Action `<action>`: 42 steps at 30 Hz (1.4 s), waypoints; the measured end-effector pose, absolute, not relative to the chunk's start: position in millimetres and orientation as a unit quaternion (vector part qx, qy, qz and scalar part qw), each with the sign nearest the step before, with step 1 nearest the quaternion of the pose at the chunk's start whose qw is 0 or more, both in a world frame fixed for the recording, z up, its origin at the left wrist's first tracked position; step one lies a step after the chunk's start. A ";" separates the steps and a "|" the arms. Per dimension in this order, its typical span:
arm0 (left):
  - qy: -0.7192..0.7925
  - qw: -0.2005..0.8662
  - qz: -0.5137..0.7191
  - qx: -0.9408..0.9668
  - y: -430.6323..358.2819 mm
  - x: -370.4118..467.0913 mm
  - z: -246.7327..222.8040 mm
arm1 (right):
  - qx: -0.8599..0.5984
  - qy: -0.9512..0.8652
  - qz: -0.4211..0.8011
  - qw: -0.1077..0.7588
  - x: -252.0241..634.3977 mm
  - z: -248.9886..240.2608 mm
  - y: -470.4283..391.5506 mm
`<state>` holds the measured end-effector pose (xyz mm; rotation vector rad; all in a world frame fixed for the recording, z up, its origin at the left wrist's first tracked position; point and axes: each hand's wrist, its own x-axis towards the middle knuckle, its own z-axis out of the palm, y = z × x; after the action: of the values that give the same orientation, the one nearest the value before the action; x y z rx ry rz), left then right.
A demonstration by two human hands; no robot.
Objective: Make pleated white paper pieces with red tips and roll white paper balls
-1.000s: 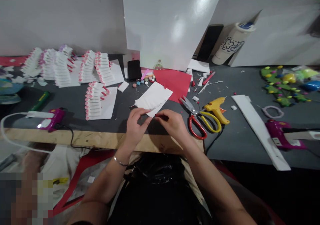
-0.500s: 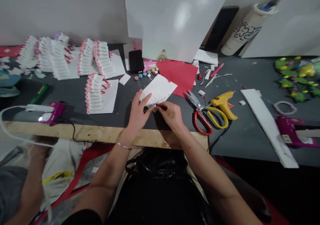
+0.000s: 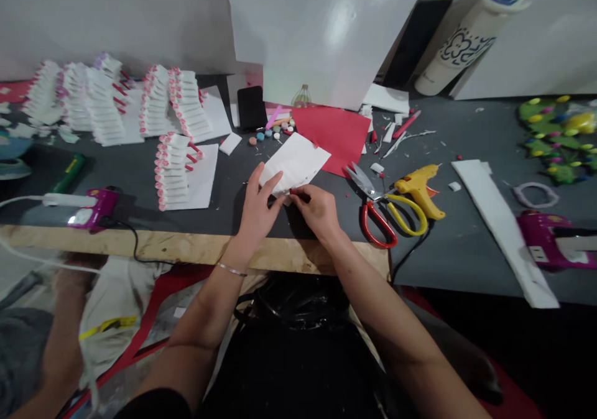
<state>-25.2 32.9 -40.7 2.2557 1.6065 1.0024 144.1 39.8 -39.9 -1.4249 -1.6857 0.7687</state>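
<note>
A white sheet (image 3: 298,161) lies tilted on the dark table in front of me. My left hand (image 3: 259,201) steadies its near-left edge, forefinger across the top and thumb reaching toward my right fingertips. At the sheet's near edge, my right hand (image 3: 318,209) is closed in a pinch on a small red piece (image 3: 292,191), mostly hidden by the fingers. Red foam sheet (image 3: 329,136) lies partly under the white one. To the right are scissors (image 3: 368,189) with one red and one yellow handle, and a yellow glue gun (image 3: 420,189).
Several rows of small white rolls with pink ends (image 3: 172,173) stand on white cards at left. Purple power strips (image 3: 96,211) sit at both sides. A white strip (image 3: 506,232), a bottle (image 3: 454,49) and small scraps lie around. Another person's arm (image 3: 60,338) is at lower left.
The view has shifted slightly. Both hands keep nearly the same place at the white sheet, and the red piece at my right fingertips shows a little more.
</note>
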 end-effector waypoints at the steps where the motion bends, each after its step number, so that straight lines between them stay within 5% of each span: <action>1: 0.543 0.096 0.341 0.762 33.0 -25.1 -41.2 | -0.561 -0.662 0.302 0.394 144.0 -40.3 39.7; 30: 0.544 0.090 0.374 0.745 32.6 -21.5 -49.2 | -0.554 -0.668 0.284 0.408 144.1 -47.9 42.3; 42: 0.561 -0.034 0.510 0.651 20.7 -26.2 -28.6 | -0.549 -0.662 0.290 0.419 143.1 -51.0 42.7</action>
<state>-26.2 20.7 -28.6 2.0905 1.8025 1.6375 143.1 42.7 -51.0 -1.3773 -1.6596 0.7281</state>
